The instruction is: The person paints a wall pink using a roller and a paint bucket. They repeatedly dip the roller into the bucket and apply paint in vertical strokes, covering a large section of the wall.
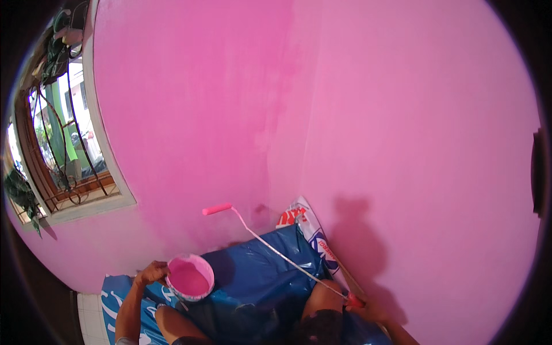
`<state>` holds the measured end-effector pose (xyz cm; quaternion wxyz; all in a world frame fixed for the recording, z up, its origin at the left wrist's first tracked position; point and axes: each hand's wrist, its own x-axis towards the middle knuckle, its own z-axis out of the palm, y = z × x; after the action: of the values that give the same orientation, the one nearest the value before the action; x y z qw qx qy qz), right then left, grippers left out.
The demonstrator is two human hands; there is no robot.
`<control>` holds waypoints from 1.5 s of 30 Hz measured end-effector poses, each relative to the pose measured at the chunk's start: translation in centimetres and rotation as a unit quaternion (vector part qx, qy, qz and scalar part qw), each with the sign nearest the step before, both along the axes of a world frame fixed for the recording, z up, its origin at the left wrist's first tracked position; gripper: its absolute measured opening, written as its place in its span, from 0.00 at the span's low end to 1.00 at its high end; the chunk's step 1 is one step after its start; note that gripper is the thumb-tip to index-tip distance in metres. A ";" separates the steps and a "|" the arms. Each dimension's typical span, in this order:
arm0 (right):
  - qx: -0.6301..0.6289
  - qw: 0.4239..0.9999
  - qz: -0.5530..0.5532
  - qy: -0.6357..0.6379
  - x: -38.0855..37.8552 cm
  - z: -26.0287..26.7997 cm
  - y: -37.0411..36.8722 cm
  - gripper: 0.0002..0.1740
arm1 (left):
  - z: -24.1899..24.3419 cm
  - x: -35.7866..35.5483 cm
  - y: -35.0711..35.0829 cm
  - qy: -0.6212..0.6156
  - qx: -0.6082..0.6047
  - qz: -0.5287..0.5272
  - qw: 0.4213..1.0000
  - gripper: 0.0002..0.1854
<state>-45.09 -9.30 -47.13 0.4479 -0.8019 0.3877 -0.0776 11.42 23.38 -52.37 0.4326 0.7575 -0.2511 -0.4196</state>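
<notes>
My left hand [154, 273] grips the rim of a round bucket [201, 295] that holds pink paint [188, 279]. At the lower right, my right hand [370, 308] is closed around the red handle of a long-framed paint roller [280, 255]. The small pink roller sleeve [217, 209] points left, in front of the wall and above the bucket. Darker pink paint covers much of the left wall [194, 108], with a paler strip beside the corner. Whether the sleeve touches the wall I cannot tell.
A blue plastic sheet [258, 276] lies below, around my bent knees. A white printed banner [312, 233] leans into the corner. The right wall [422, 151] is paler pink. On the left is a window frame [125, 200] with metal bars; a dark object [537, 172] sits at the right rim.
</notes>
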 end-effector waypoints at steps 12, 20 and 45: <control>-0.141 0.988 -0.048 0.026 -4.8 3.8 -2.0 0.18 | -3.7 -4.3 -11.2 0.030 -0.219 0.138 0.965 0.16; -0.173 0.978 0.011 0.113 -2.1 7.6 -1.6 0.16 | -7.1 -7.7 -14.0 0.055 -0.290 0.219 0.930 0.24; -0.303 0.894 0.197 0.264 12.5 10.0 -2.5 0.23 | -11.3 -10.6 -15.4 0.044 -0.293 0.214 0.931 0.30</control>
<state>-32.56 -11.78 -37.16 0.0700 -0.9497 0.2835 0.1131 0.78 7.99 -63.67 0.7254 0.6138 -0.1753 -0.2577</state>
